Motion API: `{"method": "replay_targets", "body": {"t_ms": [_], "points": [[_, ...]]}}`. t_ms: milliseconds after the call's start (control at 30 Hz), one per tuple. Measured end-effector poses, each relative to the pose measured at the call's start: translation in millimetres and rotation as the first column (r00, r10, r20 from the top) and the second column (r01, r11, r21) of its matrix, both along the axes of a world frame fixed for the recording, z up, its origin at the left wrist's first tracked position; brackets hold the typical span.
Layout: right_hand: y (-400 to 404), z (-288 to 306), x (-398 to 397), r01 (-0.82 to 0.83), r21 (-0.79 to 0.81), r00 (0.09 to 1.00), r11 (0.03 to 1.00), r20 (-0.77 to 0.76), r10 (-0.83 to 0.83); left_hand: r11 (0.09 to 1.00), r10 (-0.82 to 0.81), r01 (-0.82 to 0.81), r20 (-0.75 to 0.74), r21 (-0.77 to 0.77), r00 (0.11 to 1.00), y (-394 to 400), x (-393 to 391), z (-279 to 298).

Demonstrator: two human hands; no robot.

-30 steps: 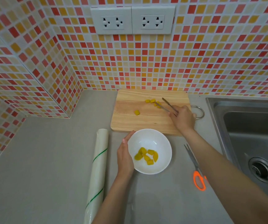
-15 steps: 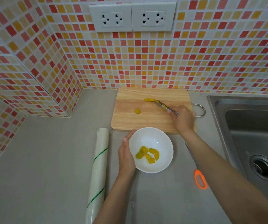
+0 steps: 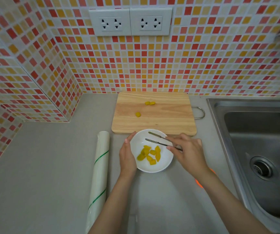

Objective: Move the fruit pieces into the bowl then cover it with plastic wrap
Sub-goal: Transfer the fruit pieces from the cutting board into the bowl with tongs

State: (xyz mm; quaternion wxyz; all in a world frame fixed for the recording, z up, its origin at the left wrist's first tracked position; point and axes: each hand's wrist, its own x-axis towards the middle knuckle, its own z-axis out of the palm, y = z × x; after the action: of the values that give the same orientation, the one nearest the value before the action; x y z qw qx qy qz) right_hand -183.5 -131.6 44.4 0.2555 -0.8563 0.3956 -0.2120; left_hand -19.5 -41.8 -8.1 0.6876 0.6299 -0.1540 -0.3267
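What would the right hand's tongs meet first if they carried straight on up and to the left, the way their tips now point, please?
Probably the far-left rim of the bowl, just by the left hand's thumb. The right hand holds the tongs open and empty over the bowl; their height is unclear, so they might pass above it.

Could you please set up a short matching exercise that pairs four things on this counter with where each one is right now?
Things:
1. tongs
2. plastic wrap roll
3. cutting board
4. left hand

Places:
A. lying on the counter left of the bowl
B. against the bowl's left side
C. held open over the bowl by the right hand
D. beyond the bowl, by the tiled wall, with three fruit pieces on it

Pairs: 1-C, 2-A, 3-D, 4-B
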Motion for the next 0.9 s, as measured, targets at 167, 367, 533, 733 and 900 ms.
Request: {"method": "replay_targets", "body": {"t_ms": [167, 367, 533, 733, 900], "points": [[-15, 0, 6, 0.052, -0.032, 0.999, 0.998, 0.001, -0.052, 1.000, -0.002, 0.002, 0.016, 0.016, 1.000, 1, 0, 2], [-50, -6, 30, 0.143, -0.022, 0.989, 0.989, -0.021, -0.144, 1.000, -0.005, 0.005, 0.009, 0.009, 1.000, 1, 0, 1], [-95, -9, 67, 0.234, -0.021, 0.966, 0.972, -0.111, -0.234, 1.000, -0.002, 0.002, -0.009, 0.013, 1.000, 0, 0, 1], [-134, -20, 103, 0.245, 0.030, 0.943, 0.969, -0.238, -0.231, 1.000, 0.022, -0.022, -0.019, 0.014, 1.000, 0, 0, -1], [-142, -30, 111, 0.225, 0.032, 0.945, 0.974, -0.253, -0.210, 0.999, 0.030, -0.030, -0.030, 0.012, 0.999, 0, 0, -2]]}}
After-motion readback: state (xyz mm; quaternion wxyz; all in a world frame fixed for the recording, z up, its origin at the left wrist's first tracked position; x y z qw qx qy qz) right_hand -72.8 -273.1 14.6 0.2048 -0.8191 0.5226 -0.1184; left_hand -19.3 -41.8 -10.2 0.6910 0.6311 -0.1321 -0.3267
